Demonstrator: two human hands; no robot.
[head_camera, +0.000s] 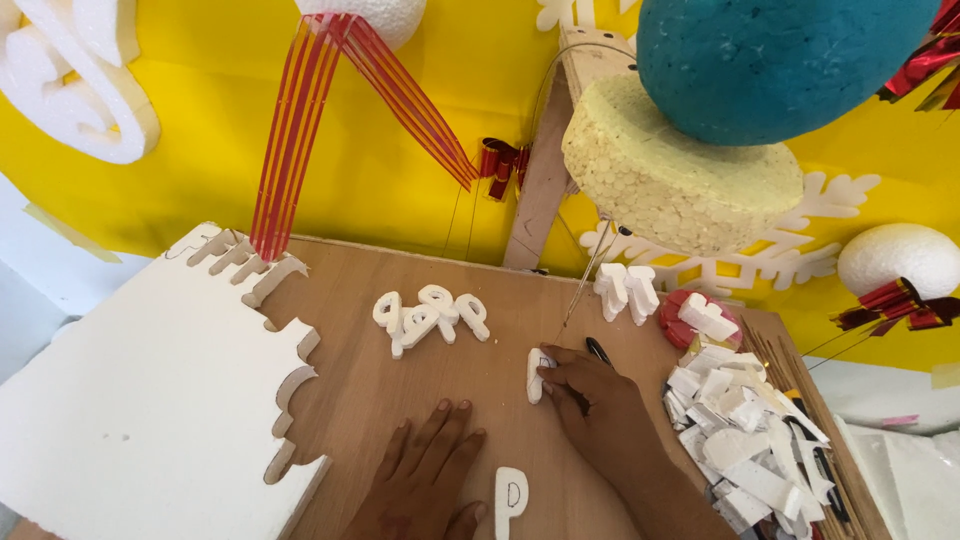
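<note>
On the wooden tabletop, the right hand pinches a small foam letter to steady it, while the left hand rests flat and empty beside it for support.

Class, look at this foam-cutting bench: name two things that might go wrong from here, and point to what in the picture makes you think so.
1. The right hand pinches a small foam letter right at the thin wire; fingers may touch the wire, or the letter may snap.
2. The heap of foam scraps sits at the board's edge and may spill off it.
</note>
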